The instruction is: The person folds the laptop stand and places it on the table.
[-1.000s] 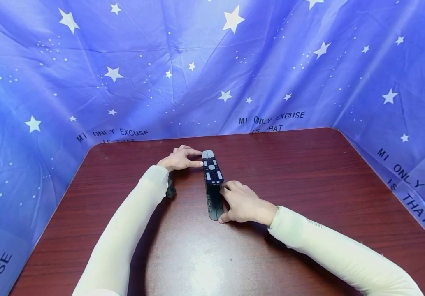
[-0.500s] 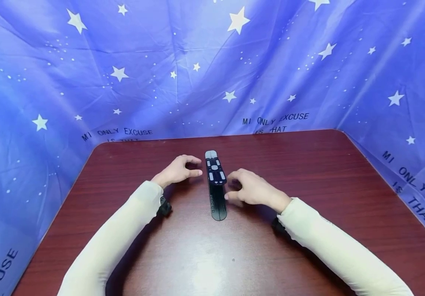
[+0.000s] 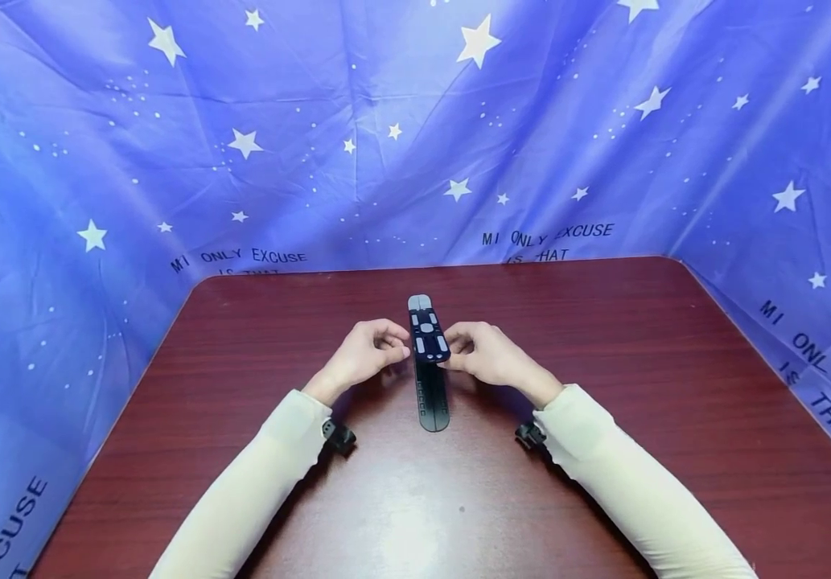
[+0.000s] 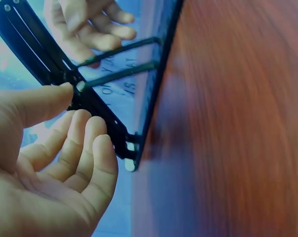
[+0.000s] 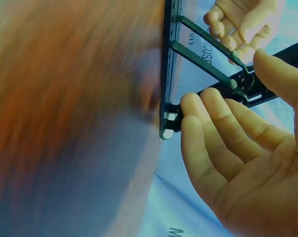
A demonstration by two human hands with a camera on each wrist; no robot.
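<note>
A black folding laptop stand (image 3: 431, 402) with pale grey pads stands partly unfolded on the table. Its long base lies flat, and the padded upper plate (image 3: 427, 328) slopes up, with two struts (image 4: 121, 74) between them. My left hand (image 3: 364, 351) is at the plate's left side, thumb and fingertips right at its edge, fingers loosely bent. On the opposite side my right hand (image 3: 491, 354) has its fingers beside the plate and its thumb apart from them, as the right wrist view shows. In the left wrist view the plate passes close by the thumb tip.
The reddish-brown wooden table (image 3: 603, 346) reaches back to a blue star-patterned curtain (image 3: 357, 96). Both wrists wear small black cameras, one (image 3: 339, 437) on the left and one (image 3: 531, 436) on the right, below the pale sleeves.
Both hands have left the stand's base and far end and come in at either side of the upper plate. The left moved nearer the person. The stand keeps its shape.
</note>
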